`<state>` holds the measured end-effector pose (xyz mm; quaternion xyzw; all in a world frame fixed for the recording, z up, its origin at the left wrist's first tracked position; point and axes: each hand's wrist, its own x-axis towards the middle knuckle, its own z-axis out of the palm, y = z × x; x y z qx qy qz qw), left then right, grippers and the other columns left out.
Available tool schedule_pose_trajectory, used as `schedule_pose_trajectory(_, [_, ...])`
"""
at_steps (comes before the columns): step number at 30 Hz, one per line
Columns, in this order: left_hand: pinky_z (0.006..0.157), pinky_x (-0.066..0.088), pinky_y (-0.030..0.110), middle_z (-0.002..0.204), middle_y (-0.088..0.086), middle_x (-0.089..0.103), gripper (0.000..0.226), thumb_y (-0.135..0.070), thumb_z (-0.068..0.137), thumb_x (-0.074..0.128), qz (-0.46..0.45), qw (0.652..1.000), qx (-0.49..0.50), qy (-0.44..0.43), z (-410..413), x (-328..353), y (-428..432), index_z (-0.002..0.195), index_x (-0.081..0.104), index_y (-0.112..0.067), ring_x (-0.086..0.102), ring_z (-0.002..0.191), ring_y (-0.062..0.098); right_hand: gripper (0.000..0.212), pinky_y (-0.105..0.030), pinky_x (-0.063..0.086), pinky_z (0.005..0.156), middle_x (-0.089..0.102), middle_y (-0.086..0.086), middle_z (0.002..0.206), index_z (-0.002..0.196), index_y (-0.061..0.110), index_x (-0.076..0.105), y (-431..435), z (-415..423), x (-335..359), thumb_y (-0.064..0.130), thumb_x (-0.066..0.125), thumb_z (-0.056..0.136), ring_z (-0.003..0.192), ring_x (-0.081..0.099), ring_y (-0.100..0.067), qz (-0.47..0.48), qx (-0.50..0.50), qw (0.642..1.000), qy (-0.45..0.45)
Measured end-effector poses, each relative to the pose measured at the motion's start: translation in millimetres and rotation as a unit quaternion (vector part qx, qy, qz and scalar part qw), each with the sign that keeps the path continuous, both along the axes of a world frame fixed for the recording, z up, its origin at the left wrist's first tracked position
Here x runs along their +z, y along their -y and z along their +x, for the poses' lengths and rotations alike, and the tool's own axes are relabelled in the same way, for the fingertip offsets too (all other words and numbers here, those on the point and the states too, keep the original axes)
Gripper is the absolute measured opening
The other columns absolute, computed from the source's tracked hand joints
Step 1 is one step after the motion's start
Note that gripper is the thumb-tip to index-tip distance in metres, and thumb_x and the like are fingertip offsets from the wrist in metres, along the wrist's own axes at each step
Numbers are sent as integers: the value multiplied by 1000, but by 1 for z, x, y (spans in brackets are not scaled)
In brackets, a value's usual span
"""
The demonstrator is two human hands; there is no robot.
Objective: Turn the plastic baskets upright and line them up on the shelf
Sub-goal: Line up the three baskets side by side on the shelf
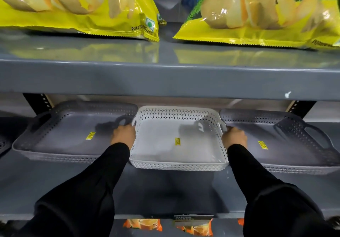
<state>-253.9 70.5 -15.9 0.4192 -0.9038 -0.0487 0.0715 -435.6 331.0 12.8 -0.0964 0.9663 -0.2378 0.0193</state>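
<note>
A white perforated plastic basket (177,166) sits upright in the middle of the grey shelf (165,190), between two grey baskets. My left hand (122,135) grips its left handle and my right hand (234,137) grips its right handle. The left grey basket (55,156) and the right grey basket (298,169) also stand upright, side by side with the white one and touching or nearly touching it. Each basket has a small yellow sticker on its floor. Both sleeves are black.
The shelf above (165,78) hangs low over the baskets and carries two yellow potato wafer bags (92,16) (257,19). Black slotted uprights (39,100) (301,108) frame the bay. Orange snack packets (143,224) show below the shelf's front edge.
</note>
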Motion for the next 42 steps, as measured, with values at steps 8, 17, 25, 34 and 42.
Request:
schedule_pose_trajectory(8, [87, 48, 40, 110, 24, 67, 37, -16, 101, 33, 6, 999, 28, -23, 25, 2, -29, 118, 62, 1, 62, 105, 38, 34, -38, 46, 89, 61, -27, 117, 121, 3, 59, -24, 29, -1, 10, 39, 94, 110, 56, -40, 11, -6, 1000, -8])
schedule_pose_trajectory(17, [81, 51, 43, 113, 30, 64, 39, -19, 102, 34, 51, 995, 51, -71, 70, 5, -67, 120, 62, 2, 61, 104, 42, 34, -38, 48, 85, 62, -28, 112, 119, 1, 59, -55, 62, -8, 7, 40, 93, 106, 58, -41, 16, 10, 1000, -13])
schedule_pose_trajectory(25, [81, 51, 40, 111, 26, 66, 39, -19, 102, 31, 25, 998, 45, -41, 87, 7, -79, 121, 59, 1, 63, 103, 39, 33, -37, 49, 85, 65, -24, 111, 118, 3, 59, -66, 73, -9, 10, 38, 94, 103, 60, -38, 42, 26, 999, -19])
schedule_pose_trajectory(34, [82, 50, 40, 113, 24, 66, 38, -19, 102, 31, 42, 998, 44, -22, 90, 10, -79, 124, 56, -1, 62, 105, 39, 31, -37, 51, 82, 65, -23, 109, 118, 1, 56, -66, 68, -11, 9, 38, 94, 101, 61, -37, 77, 38, 996, -15])
schedule_pose_trajectory(42, [117, 23, 44, 157, 14, 28, 66, -47, 99, 20, 21, 996, 14, 81, 103, 24, -85, 155, 5, -15, 24, 146, 32, 49, -46, 37, 109, 40, -17, 146, 143, 9, 26, -72, 82, -9, 29, 33, 98, 134, 39, -34, 98, 88, 991, -6])
